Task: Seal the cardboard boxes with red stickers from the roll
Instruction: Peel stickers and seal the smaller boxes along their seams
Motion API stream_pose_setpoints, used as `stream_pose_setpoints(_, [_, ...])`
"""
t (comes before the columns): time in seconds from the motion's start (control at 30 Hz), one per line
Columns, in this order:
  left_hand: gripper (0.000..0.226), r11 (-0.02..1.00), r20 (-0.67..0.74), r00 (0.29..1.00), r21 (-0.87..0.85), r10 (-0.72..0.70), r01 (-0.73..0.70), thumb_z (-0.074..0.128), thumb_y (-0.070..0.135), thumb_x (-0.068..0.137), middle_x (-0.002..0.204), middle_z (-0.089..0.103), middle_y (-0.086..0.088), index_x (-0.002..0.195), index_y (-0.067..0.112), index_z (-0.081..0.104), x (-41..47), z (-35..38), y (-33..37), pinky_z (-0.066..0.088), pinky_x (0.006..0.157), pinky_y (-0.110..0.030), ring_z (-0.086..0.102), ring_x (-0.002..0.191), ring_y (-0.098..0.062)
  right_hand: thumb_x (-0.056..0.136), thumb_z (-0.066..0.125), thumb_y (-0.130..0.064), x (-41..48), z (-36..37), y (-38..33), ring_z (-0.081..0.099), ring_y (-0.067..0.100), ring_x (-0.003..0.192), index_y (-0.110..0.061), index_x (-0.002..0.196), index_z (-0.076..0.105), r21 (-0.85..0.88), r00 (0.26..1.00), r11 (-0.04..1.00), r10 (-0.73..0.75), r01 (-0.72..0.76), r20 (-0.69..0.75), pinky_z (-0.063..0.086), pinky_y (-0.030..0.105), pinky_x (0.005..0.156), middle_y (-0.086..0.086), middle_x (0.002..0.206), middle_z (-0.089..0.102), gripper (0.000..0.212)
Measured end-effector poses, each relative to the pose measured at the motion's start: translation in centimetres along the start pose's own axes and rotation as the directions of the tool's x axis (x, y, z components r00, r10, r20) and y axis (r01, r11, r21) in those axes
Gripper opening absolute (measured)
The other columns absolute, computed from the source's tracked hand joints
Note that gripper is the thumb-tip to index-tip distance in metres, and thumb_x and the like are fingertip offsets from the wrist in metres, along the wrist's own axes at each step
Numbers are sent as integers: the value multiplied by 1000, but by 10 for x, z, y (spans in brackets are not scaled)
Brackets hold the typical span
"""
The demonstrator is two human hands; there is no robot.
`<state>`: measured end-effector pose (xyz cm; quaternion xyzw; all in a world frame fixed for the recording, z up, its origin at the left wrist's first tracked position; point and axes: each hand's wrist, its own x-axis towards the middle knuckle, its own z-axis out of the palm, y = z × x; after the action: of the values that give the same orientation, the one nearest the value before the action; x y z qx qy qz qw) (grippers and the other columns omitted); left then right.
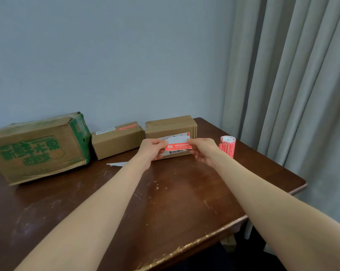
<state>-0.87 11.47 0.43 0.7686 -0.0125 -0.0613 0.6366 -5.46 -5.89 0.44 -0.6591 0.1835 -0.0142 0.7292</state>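
Red sticker [178, 146]: right in front of the labelled cardboard box [171, 126]
Hands: left hand [151, 148], right hand [202, 150] each pinching one end
Handling: flimsy, tacky I'd guess, grab edges only

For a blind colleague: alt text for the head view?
The left hand and right hand pinch a red sticker by its ends before the right-hand box on a brown table. A middle box and a green-printed box stand left, the sticker roll right.

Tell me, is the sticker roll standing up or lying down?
Standing up: the sticker roll sits on its end, white core facing up.
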Motion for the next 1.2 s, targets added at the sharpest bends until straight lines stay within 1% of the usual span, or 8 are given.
stream_pose_setpoints(0.3, [18, 994, 42, 996, -64, -81, 84, 68, 18, 88, 79, 65, -2, 101, 7, 67, -4, 0, 3, 52, 62, -24, 56, 66, -9, 90, 65, -13, 4, -4, 5, 52, 7, 57, -10, 94, 66, -90, 997, 994, -60, 57, -37, 42, 18, 49, 3, 75, 64, 5])
stream_pose_setpoints(0.43, [12, 995, 49, 995, -62, -81, 84, 70, 17, 86, 83, 65, -2, 95, 10, 67, -5, 3, 2, 53, 64, -23, 56, 66, -8, 82, 74, -22, 7, -4, 6, 55, 12, 76, -16, 87, 61, -377, 957, 909, -249, 178, -148, 43, 26, 66, -3, 83, 61, 15])
stream_pose_setpoints(0.57, [9, 996, 50, 996, -37, -78, 80, 73, 16, 83, 77, 65, -1, 89, 11, 68, -6, 5, 2, 50, 60, -22, 56, 61, -8, 80, 76, -25, 3, 3, 2, 57, 12, 77, -15, 78, 69, -492, 965, 839, -261, 233, 11, 42, 22, 65, -1, 80, 64, 12])
stream_pose_setpoints(0.67, [10, 996, 63, 994, -27, -84, 86, 73, 16, 83, 74, 66, 0, 90, 10, 69, -8, 9, 3, 49, 59, -22, 56, 60, -8, 79, 75, -23, -2, 11, 4, 56, 10, 61, -9, 85, 73, -488, 976, 846, -205, 215, 75, 41, 19, 53, 3, 66, 65, 15])
stream_pose_setpoints(0.8, [9, 996, 83, 993, -26, -79, 82, 73, 15, 82, 70, 67, 1, 88, 9, 70, -10, 11, 4, 51, 61, -22, 58, 61, -8, 75, 79, -24, -2, 17, 8, 62, 9, 60, -8, 81, 74, -418, 984, 891, -167, 177, 60, 45, 18, 49, 6, 76, 73, 18])
stream_pose_setpoints(0.93, [6, 994, 101, 991, -50, -90, 95, 74, 13, 82, 68, 66, 0, 84, 9, 70, -11, 11, 5, 53, 61, -22, 58, 61, -9, 76, 79, -20, -3, 16, 7, 64, 6, 59, -10, 79, 72, -389, 980, 900, -178, 196, 83, 45, 16, 48, 3, 71, 72, 14])
stream_pose_setpoints(1.03, [5, 991, 113, 988, -72, -103, 112, 74, 11, 81, 65, 66, 0, 81, 9, 70, -10, 11, 5, 54, 62, -23, 59, 61, -9, 77, 76, -12, -8, 16, 6, 57, 5, 52, -15, 73, 69, -432, 953, 850, -281, 303, 115, 45, 17, 50, -1, 62, 65, 8])
stream_pose_setpoints(1.2, [5, 986, 106, 987, -104, -122, 133, 72, 9, 83, 63, 65, 0, 80, 8, 68, -11, 12, 6, 54, 62, -22, 59, 60, -9, 77, 76, -21, -6, 19, 8, 62, 10, 75, -31, 70, 65, -601, 891, 678, -430, 424, 144, 51, 29, 68, -10, 74, 66, 16])
